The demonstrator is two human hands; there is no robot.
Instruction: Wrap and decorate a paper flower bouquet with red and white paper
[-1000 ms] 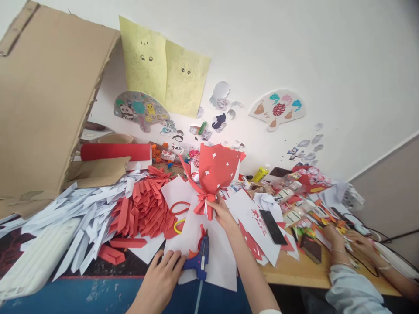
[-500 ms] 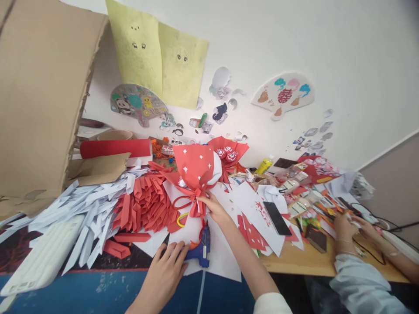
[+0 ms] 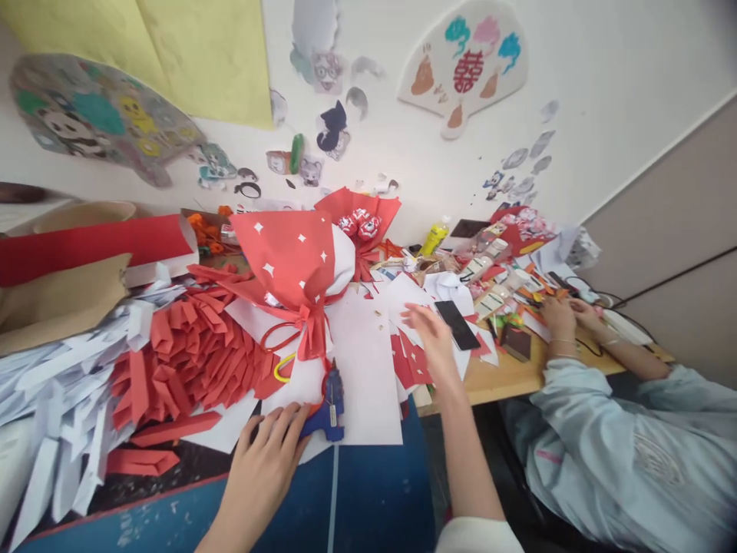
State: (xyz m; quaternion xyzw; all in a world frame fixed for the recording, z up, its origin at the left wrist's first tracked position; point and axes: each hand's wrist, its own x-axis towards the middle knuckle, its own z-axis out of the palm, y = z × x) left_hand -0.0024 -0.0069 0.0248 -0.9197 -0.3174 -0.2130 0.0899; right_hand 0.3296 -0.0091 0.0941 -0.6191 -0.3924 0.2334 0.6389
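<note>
Right hand (image 3: 429, 330) moved off the red star-patterned paper bouquet (image 3: 288, 253) since half a second ago, fingers loosely spread near black rectangular phone (image 3: 456, 324); left hand (image 3: 270, 445) palm-down at blue plastic glue gun (image 3: 332, 407), can't tell if gripping. Bouquet sits just beyond gun's tip, beside folded red paper strips (image 3: 184, 353)

Black tabletop (image 3: 203, 461): red strips (image 3: 190, 357); wooden tabletop (image 3: 482, 376): 1 brown block (image 3: 517, 343).

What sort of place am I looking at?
It looks like a craft workspace, though I can't tell whether at home, school or a shop: there's a blue glue gun, a heap of folded red paper strips and a tied red wrapping.
</note>
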